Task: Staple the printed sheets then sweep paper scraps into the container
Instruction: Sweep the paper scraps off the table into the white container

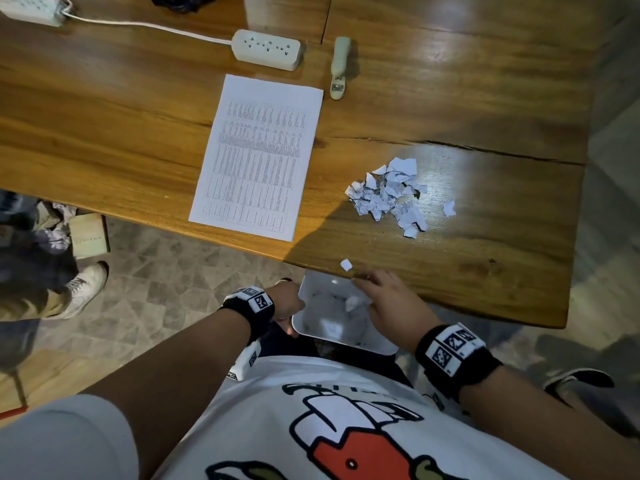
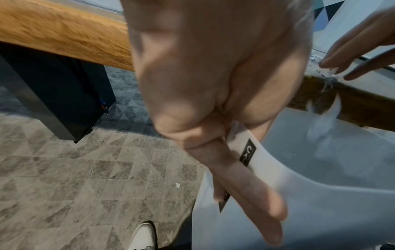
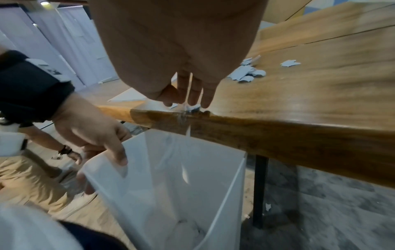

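The printed sheets [image 1: 256, 157] lie flat mid-table, and the pale stapler [image 1: 340, 67] rests beyond their far right corner. A pile of torn paper scraps [image 1: 391, 195] [image 3: 245, 74] sits to the right, with one small scrap [image 1: 346, 265] near the front edge. My left hand [image 1: 287, 303] [image 3: 96, 135] grips the left rim of a white container [image 1: 332, 323] [image 2: 320, 186] [image 3: 171, 186] held just below the table edge. My right hand [image 1: 377, 292] [image 3: 192, 94] is at that edge with straight fingers on scraps. Blurred scraps [image 2: 327, 121] fall into the container.
A white power strip [image 1: 266, 49] with its cord lies behind the sheets. Another person's legs and a white shoe [image 1: 86, 285] stand on the tiled floor at left. A dark table leg [image 3: 259, 191] stands right of the container, with a scrap [image 3: 267, 206] on the floor nearby.
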Demonstrator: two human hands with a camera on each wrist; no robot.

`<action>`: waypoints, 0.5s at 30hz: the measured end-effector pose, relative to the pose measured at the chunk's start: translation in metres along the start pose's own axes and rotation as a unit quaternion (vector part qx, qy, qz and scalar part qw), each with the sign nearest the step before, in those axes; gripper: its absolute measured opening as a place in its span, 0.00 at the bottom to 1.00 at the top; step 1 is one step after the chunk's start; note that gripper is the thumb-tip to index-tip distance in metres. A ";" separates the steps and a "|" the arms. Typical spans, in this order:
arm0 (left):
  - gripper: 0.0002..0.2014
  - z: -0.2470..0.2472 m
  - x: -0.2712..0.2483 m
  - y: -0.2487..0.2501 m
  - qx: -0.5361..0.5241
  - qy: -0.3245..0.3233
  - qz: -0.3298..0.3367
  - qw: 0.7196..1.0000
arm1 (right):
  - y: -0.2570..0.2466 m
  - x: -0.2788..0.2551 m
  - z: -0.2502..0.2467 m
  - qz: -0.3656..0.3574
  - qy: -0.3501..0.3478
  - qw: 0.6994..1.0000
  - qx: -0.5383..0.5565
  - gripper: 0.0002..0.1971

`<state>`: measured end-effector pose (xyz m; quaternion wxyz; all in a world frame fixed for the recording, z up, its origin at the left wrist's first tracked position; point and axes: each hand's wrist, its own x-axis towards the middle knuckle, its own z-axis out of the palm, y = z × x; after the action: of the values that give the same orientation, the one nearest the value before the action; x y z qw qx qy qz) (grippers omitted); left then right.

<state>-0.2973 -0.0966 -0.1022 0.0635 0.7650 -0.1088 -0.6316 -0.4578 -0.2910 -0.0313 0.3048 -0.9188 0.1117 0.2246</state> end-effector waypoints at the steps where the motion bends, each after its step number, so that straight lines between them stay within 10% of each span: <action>1: 0.08 -0.002 0.000 -0.001 0.000 -0.014 -0.002 1.000 | 0.002 0.002 -0.005 0.007 0.011 1.000 0.005 0.30; 7: 0.10 -0.008 -0.003 0.000 0.005 -0.035 -0.004 0.999 | 0.034 0.044 -0.055 0.149 0.130 0.980 -0.015 0.37; 15: 0.06 -0.012 -0.008 0.004 0.037 -0.063 0.001 0.997 | 0.036 0.041 -0.039 0.142 0.075 0.986 -0.041 0.39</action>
<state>-0.2876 -0.0985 -0.0910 0.0290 0.7257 -0.1360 -0.6739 -0.4211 -0.3459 -0.0414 0.2225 -0.9195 0.2547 0.2006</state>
